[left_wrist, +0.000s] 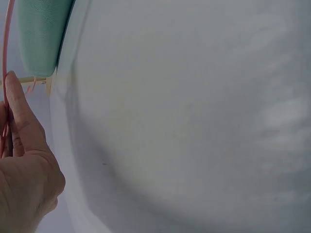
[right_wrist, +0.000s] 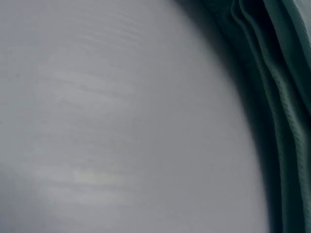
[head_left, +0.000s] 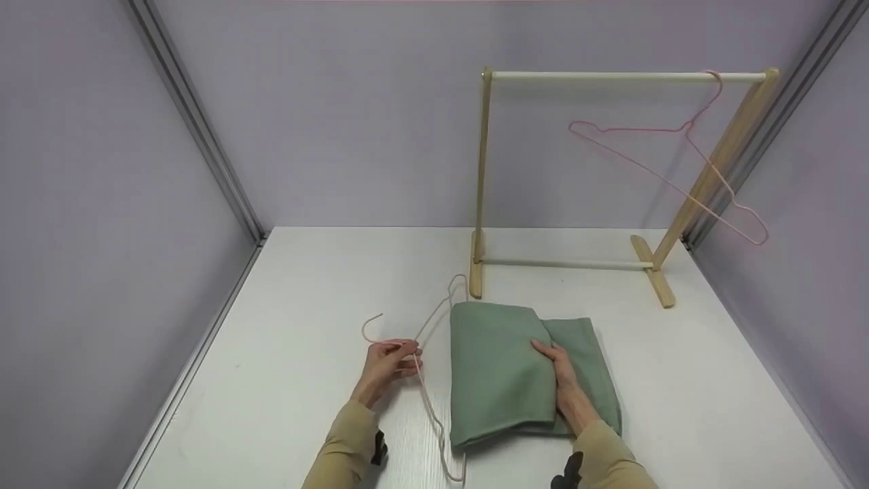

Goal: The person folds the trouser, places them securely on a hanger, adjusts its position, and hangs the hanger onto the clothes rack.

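Observation:
A pink wire hanger (head_left: pixel 434 407) is pinched near the base of its hook by my left hand (head_left: pixel 390 367), left of a folded green cloth (head_left: pixel 499 367). The cloth covers the hanger's far side from the hook. My right hand (head_left: pixel 567 387) grips the folded upper layer at its right edge, thumb on top and the other fingers hidden beneath. In the left wrist view, thumb and fingers close on the hanger wire (left_wrist: pixel 6 43), with the green cloth (left_wrist: pixel 43 39) above. Only layered cloth edges (right_wrist: pixel 286 126) show along the right of the right wrist view.
Behind the cloth on the white table (head_left: pixel 305 292) stands a wooden rack (head_left: pixel 481 170) with a white top rail (head_left: pixel 597 77). Another pink hanger (head_left: pixel 638 163) hangs bare near the rail's right end. Grey panels (head_left: pixel 339 122) enclose the table at the back and sides.

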Motion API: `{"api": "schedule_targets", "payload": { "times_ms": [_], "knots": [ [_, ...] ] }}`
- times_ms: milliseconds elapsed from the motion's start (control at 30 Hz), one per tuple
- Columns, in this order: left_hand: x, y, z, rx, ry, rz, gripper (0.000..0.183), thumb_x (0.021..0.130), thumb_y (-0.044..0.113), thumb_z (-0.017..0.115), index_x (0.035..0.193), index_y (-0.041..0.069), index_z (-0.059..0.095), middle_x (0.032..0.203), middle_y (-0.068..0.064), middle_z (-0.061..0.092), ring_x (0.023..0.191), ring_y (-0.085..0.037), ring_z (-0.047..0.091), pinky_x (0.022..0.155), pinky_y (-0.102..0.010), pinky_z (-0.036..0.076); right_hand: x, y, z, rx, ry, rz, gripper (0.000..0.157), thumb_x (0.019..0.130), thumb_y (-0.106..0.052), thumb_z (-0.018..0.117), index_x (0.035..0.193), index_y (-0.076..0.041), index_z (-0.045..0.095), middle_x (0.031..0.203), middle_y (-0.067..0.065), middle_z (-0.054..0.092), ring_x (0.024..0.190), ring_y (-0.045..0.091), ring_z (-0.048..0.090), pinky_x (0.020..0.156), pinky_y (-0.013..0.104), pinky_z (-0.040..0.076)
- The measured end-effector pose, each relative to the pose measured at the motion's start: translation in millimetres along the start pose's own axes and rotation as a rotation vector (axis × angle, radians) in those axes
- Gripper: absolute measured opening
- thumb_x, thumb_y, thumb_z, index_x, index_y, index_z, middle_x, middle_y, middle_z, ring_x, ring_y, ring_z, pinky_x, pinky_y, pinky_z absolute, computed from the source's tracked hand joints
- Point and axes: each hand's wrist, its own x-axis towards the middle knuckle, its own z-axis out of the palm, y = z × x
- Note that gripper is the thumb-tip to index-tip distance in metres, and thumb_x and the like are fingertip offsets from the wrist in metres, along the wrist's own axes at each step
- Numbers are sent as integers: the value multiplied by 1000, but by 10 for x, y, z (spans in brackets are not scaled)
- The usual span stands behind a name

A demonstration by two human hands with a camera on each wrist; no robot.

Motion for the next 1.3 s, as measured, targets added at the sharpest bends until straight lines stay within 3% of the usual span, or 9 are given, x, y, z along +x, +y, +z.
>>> {"api": "schedule_targets", "payload": {
  "times_ms": [100, 233, 400, 600, 800, 967, 1133, 1233, 1300],
  "knots": [
    [-1, -4, -2, 9, 5, 0, 39, 97, 16, 68, 120, -14, 62, 89, -2, 77, 72, -9, 73, 67, -22, 61, -7, -76, -21, -30, -4, -22, 47, 97, -28, 63, 136, -3, 51, 133, 9, 53, 123, 26, 45, 115, 46, 31],
    [-9, -7, -12, 2, 17, 9, 38, 97, 16, 67, 119, -14, 62, 91, -4, 77, 73, -10, 74, 67, -23, 61, -9, -205, -103, -107, -13, -63, 23, 95, -22, 68, 111, -6, 63, 98, -2, 63, 95, 17, 57, 91, 33, 46],
    [-19, 9, -11, -4, 41, -1, 39, 96, 17, 68, 121, -13, 62, 92, -3, 77, 73, -11, 74, 68, -24, 62, -25, -322, -267, -315, -34, -140, 20, 93, -14, 70, 105, 1, 68, 84, -2, 66, 78, 13, 61, 73, 26, 52],
    [-20, 36, -12, -3, 65, 6, 39, 96, 15, 69, 121, -15, 62, 93, -8, 77, 72, -12, 75, 68, -24, 62, -20, -341, -367, -678, -33, -236, 28, 93, -12, 67, 110, 11, 67, 88, 10, 70, 77, 15, 60, 72, 28, 50],
    [-29, 54, -23, 3, 67, 14, 38, 95, 14, 69, 119, -15, 62, 93, -8, 77, 72, -12, 75, 68, -24, 62, -75, -332, -345, -937, -10, -293, 40, 95, -13, 62, 122, 17, 59, 118, 34, 64, 107, 42, 64, 93, 56, 51],
    [-39, 79, -58, 2, 65, 14, 39, 95, 13, 69, 119, -16, 61, 90, -7, 77, 71, -12, 74, 68, -25, 62, -80, -318, -323, -987, 3, -328, 39, 95, -13, 62, 120, 17, 59, 118, 36, 64, 110, 47, 62, 95, 60, 50],
    [-57, 143, -155, 15, 72, 18, 39, 95, 12, 68, 120, -18, 60, 85, -3, 76, 70, -13, 74, 67, -26, 62, -87, -333, -262, -943, -14, -268, 51, 96, -16, 63, 130, 21, 50, 129, 40, 55, 117, 50, 58, 98, 58, 49],
    [-74, 191, -247, 15, 96, 30, 37, 95, 10, 68, 118, -19, 61, 82, -2, 75, 69, -13, 74, 66, -26, 62, -86, -331, -165, -868, -30, -225, 45, 96, -16, 65, 124, 18, 55, 109, 31, 64, 88, 34, 64, 77, 43, 56],
    [-88, 223, -311, 12, 124, 43, 36, 95, 9, 68, 116, -19, 62, 81, -3, 75, 67, -13, 73, 65, -26, 62, -82, -316, -81, -836, -48, -224, 36, 95, -16, 67, 116, 13, 62, 84, 17, 65, 66, 20, 57, 58, 32, 50]
  ]
}}
